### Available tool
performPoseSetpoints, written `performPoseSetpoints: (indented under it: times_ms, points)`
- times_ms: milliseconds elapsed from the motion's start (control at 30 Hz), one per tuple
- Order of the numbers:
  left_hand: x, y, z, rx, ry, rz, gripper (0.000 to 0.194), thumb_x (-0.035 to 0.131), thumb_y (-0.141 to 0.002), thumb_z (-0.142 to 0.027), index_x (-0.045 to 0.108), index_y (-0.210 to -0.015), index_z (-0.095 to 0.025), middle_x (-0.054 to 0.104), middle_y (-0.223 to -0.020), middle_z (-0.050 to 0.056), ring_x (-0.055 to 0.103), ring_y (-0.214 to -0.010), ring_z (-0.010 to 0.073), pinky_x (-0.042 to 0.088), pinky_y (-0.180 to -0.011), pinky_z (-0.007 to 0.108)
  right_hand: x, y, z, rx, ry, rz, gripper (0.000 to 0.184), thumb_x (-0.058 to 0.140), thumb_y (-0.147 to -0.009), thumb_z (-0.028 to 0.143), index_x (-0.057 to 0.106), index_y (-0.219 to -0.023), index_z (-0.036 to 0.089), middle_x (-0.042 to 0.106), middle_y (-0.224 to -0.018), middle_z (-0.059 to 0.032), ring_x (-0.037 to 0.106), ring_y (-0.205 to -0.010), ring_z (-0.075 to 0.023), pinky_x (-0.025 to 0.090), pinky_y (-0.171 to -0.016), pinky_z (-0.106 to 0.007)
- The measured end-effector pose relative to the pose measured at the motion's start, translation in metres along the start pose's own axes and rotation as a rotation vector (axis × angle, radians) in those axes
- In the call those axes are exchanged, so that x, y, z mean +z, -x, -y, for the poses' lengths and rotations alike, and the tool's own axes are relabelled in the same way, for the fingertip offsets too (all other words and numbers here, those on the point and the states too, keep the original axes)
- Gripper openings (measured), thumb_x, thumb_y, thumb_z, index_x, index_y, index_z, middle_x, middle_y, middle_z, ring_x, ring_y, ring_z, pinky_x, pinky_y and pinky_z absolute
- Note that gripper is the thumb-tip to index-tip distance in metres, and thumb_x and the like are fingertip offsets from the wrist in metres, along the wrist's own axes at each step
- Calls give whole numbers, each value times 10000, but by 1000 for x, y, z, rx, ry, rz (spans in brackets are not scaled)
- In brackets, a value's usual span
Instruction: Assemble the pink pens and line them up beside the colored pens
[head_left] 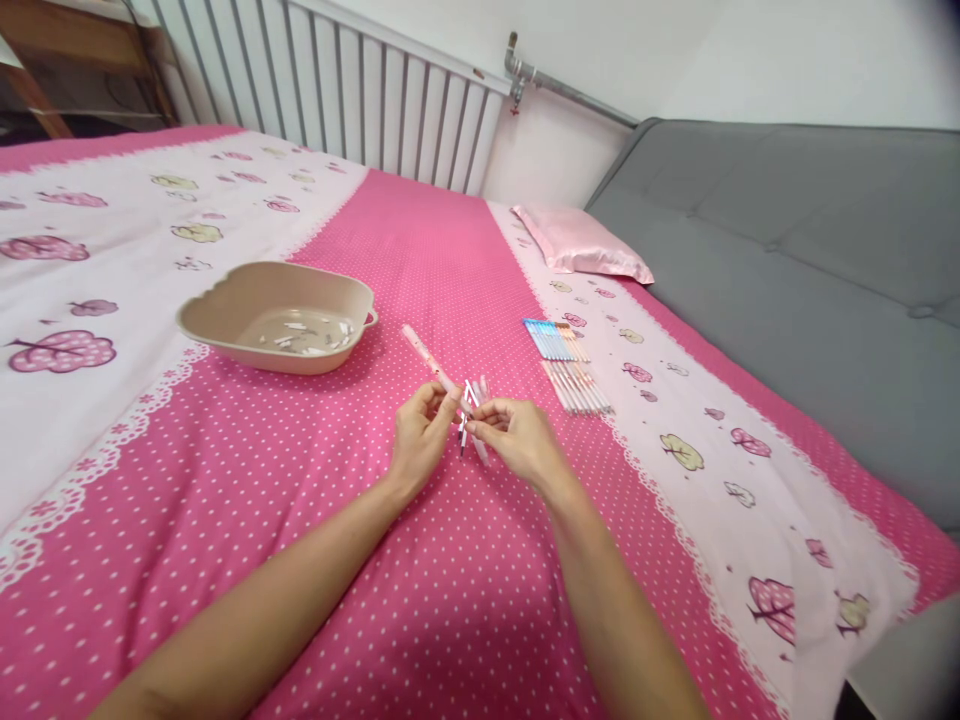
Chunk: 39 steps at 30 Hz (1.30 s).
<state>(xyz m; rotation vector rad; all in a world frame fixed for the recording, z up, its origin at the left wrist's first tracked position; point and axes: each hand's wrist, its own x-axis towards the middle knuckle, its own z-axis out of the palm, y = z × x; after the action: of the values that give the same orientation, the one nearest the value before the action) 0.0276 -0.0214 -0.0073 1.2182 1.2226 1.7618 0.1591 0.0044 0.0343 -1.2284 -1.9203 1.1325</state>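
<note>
A slim pink pen (424, 353) slants between my hands, its far end pointing up and to the left. My left hand (420, 432) is closed around the pen's lower part. With thumb and fingers pinched, my right hand (517, 436) grips the near end of the same pen; the exact part is hidden by the fingertips. Under and just behind the fingers lie several loose pen parts (482, 386), clear pink and white, partly covered by my hands. One thin white piece with a dark tip (462, 440) shows between the hands.
A beige plastic tub (225, 345) holding several small white and grey pieces (298, 335) sits to the left. Right of my hands are rows of blue and orange pens (556, 340) and pale pink pens (577, 387). A pink pillow (581, 240) rests by the grey headboard (780, 210).
</note>
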Motion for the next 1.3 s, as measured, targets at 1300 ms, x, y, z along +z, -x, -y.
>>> performPoseSetpoints:
  times_ms: [1300]
  points:
    - [-2,-3,4,-80,-99,42,247,516,-857,-385,602,-856,-153,657,-812,34,579,-609,112,455,-589,238,-64,-16,-104,461,603,-654,279,556,-789,316,744,-954,194,736,-879,-97,663,-794,-233,454,-674,-292]
